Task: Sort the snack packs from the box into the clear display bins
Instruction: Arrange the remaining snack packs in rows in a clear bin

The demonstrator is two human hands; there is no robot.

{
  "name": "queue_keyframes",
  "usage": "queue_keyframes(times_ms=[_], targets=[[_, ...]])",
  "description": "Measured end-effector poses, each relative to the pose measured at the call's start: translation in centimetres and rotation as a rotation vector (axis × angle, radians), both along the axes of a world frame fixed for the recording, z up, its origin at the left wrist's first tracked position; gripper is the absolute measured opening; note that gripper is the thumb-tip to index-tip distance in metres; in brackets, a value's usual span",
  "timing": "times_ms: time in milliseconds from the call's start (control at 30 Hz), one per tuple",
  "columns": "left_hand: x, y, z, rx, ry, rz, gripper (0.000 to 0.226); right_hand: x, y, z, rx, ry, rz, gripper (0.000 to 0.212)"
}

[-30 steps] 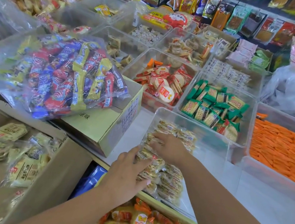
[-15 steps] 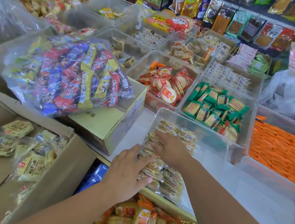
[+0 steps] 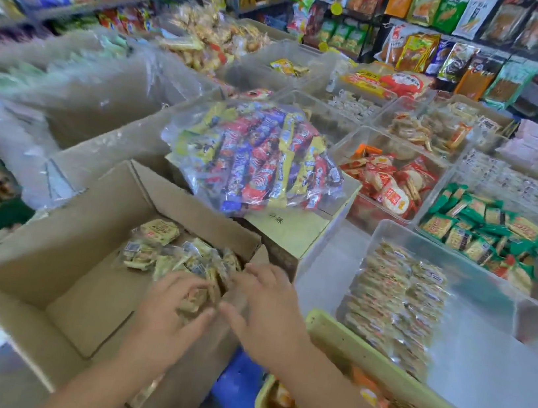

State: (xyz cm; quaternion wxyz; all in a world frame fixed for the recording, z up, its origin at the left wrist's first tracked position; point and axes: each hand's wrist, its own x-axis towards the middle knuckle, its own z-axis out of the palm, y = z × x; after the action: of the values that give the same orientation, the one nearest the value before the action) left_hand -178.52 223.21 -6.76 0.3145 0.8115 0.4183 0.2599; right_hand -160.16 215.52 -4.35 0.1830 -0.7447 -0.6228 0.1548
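Leaning over the box with both hands down in its near right corner. Clutching a few packs in the left hand, fingers and thumb curled round them at the heap's near edge. Holding the right hand just beside it, fingers spread and loose (blurred, but nothing visibly held), at the box's right wall with fingertips over the heap's right end. Heaped toward the box's far right side, the rest of the packs, with bare cardboard floor to the left and near side. Stacked in rows in the bin to the right, more of the same packs, filling its left half and leaving its right half bare. Wedged between box and bin at the back, a carton under a bag of sweets; set against the bin's near edge, a basket.
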Motion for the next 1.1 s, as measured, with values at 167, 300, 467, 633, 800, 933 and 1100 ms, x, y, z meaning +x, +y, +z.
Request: queue_keyframes(times_ms=[167, 300, 467, 633, 800, 933, 1100], targets=[[-6.6, 8.8, -1.3, -0.234, 0.223, 0.244, 0.05, -8.7, 3.8, -2.5, -0.109, -0.012, -0.095, 0.056], [-9.3, 16.3, -3.0, -0.397, 0.338, 0.241, 0.065, -11.5, 5.7, -3.7, -0.224, -0.061, -0.284, 0.061], [-9.3, 23.7, -6.5, -0.562, 0.357, 0.255, 0.08, -12.6, 6.4, -4.1, -0.348, -0.243, -0.349, 0.068], [-7.1, 26.7, -10.0, -0.765, 0.204, 0.425, 0.106, -13.1, 6.6, -3.8, -0.381, -0.284, -0.408, 0.061], [-5.4, 27.5, -11.9, -0.897, 0.196, 0.534, 0.102, -13.4, 6.9, -3.9, -0.407, -0.313, -0.444, 0.058], [-4.4, 27.3, -12.0, -1.039, 0.065, 0.534, 0.052, -13.5, 7.0, -3.9, -0.424, -0.332, -0.455, 0.056], [-4.6, 27.7, -11.4, -1.087, 0.149, 0.448, 0.045, -13.6, 7.1, -3.7, -0.423, -0.329, -0.468, 0.057]])
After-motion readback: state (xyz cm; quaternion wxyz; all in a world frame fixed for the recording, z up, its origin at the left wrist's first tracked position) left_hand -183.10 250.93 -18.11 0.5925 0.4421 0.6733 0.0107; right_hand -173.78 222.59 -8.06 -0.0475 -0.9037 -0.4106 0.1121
